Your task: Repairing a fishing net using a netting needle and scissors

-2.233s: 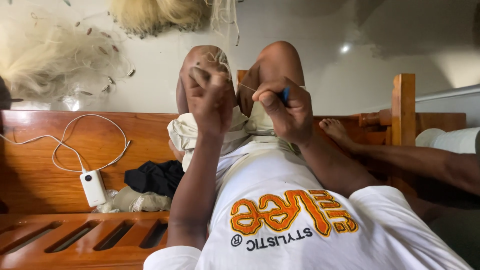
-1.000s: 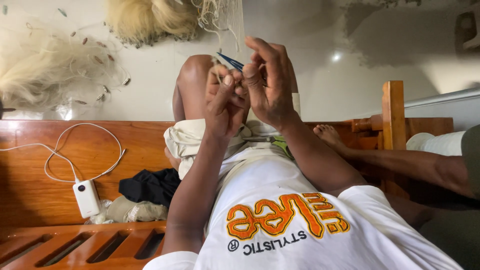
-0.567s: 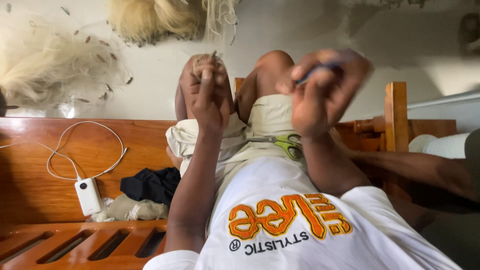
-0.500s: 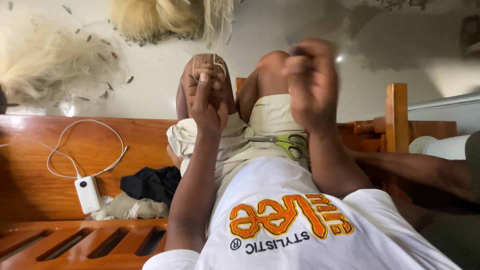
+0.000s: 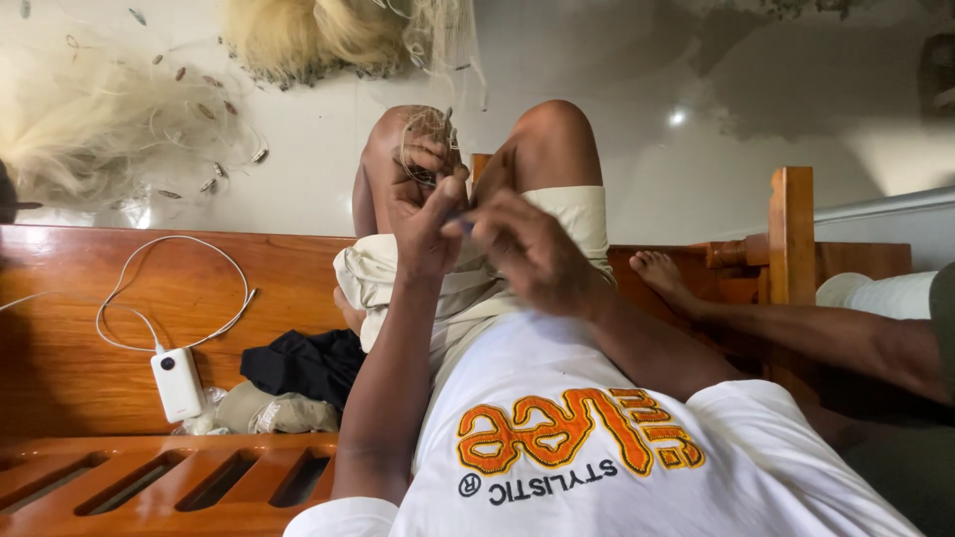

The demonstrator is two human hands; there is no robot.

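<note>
Far left, a pale heap of fishing net (image 5: 75,139) w/ small dark floats is spread on the light floor (image 5: 637,129), and a 2nd yellowish bundle of net (image 5: 318,35) is seen up top. Below that, a white power bank (image 5: 179,383) w/ a looped white cable (image 5: 189,288) is laid on the wooden bench (image 5: 90,298), next to a bunched black cloth (image 5: 303,363) and a crumpled greyish bag (image 5: 264,413). Moving toward the middle, a strand of fine net mesh (image 5: 430,129) is draped over the left knee (image 5: 398,149), and it's pinched there by the left hand (image 5: 428,214): thumb up, fingers curled in tight around the mesh. Just beside it, touching or nearly so, the right hand (image 5: 527,249) is held w/ fingers curled together around a small dark-blue tool (image 5: 456,216), only the tip of which is seen between the two hands; the exact grip can't be told bc of blur. Both hands are kept above the beige shorts (image 5: 477,288), in front of the raised knees. Further right, a bare foot (image 5: 662,278) and forearm of another person are rested by an upright wooden post (image 5: 791,234), w/ a white roll (image 5: 875,296) at the far right edge.
</note>
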